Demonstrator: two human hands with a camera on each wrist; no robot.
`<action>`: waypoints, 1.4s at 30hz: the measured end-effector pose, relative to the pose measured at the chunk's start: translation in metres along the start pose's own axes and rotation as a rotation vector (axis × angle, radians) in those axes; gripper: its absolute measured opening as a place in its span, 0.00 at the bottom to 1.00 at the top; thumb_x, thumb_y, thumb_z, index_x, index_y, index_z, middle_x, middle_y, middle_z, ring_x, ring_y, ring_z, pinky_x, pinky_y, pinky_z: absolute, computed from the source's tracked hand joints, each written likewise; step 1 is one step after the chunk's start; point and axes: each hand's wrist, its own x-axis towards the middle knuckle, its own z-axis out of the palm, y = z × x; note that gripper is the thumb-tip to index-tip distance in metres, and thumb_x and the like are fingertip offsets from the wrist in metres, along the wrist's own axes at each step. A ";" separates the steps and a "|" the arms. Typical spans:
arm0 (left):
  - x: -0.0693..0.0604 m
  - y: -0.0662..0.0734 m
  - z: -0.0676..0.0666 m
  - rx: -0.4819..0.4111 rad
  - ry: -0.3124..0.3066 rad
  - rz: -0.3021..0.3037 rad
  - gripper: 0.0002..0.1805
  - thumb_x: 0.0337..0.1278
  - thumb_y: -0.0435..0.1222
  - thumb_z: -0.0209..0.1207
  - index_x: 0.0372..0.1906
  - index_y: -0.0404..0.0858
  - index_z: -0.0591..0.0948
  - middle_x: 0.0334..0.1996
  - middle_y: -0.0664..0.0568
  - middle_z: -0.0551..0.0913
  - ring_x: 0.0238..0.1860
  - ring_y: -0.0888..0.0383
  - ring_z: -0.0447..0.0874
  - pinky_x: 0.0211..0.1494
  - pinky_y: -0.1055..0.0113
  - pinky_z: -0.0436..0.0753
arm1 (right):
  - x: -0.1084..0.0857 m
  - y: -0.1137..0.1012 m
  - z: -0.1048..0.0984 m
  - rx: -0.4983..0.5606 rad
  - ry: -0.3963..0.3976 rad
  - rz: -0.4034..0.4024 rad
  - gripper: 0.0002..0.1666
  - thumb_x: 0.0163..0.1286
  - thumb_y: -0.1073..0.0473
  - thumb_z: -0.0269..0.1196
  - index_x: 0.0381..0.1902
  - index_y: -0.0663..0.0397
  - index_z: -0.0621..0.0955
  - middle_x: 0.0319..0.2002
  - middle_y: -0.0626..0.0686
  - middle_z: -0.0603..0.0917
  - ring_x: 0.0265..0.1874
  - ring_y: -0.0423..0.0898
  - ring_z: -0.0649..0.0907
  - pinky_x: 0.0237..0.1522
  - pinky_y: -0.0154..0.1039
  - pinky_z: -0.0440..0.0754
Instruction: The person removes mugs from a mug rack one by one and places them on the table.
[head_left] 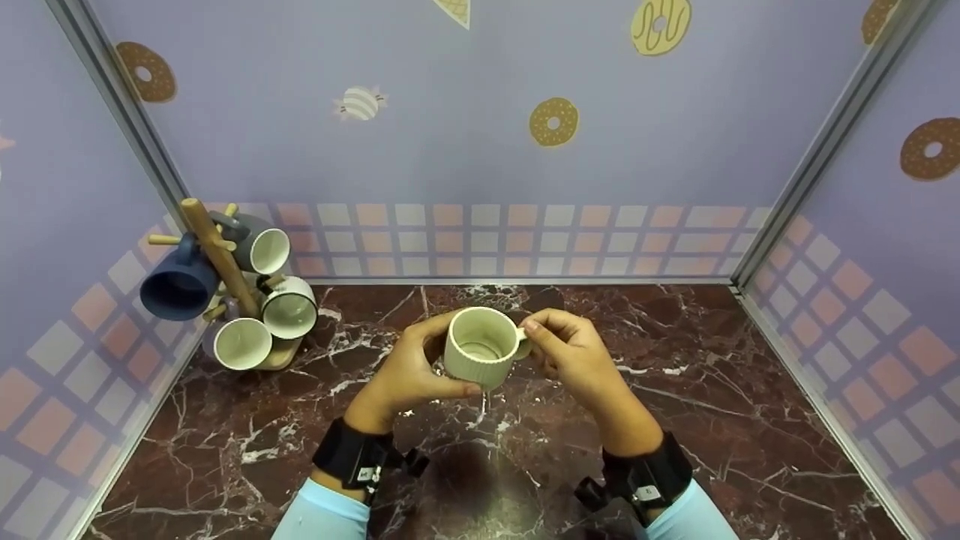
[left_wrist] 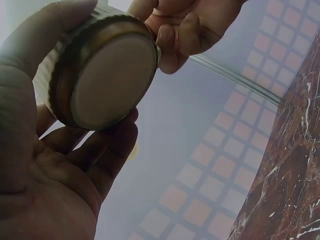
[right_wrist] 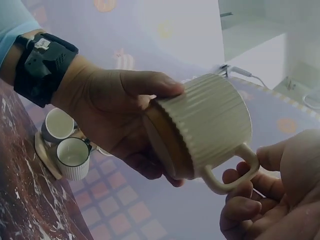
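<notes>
I hold the ribbed cream mug (head_left: 482,369) aloft, right of the wooden mug stand (head_left: 217,259): my left hand (head_left: 409,367) curls thumb and fingers round its body, my right fingertips (head_left: 532,325) pinch its handle (right_wrist: 220,188). Four mugs (head_left: 178,286) hang on the stand.

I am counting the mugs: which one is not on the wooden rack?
The cream ribbed mug: the left hand grips its body, the right hand pinches its handle; the other four visible mugs are on the rack.
</notes>
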 end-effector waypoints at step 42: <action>0.007 -0.015 0.061 0.797 0.089 -0.179 0.40 0.81 0.58 0.62 0.86 0.44 0.72 0.89 0.49 0.68 0.89 0.38 0.65 0.91 0.34 0.66 | 0.023 0.017 -0.075 -0.155 0.344 0.136 0.20 0.92 0.58 0.58 0.39 0.64 0.85 0.29 0.48 0.85 0.24 0.40 0.79 0.26 0.31 0.81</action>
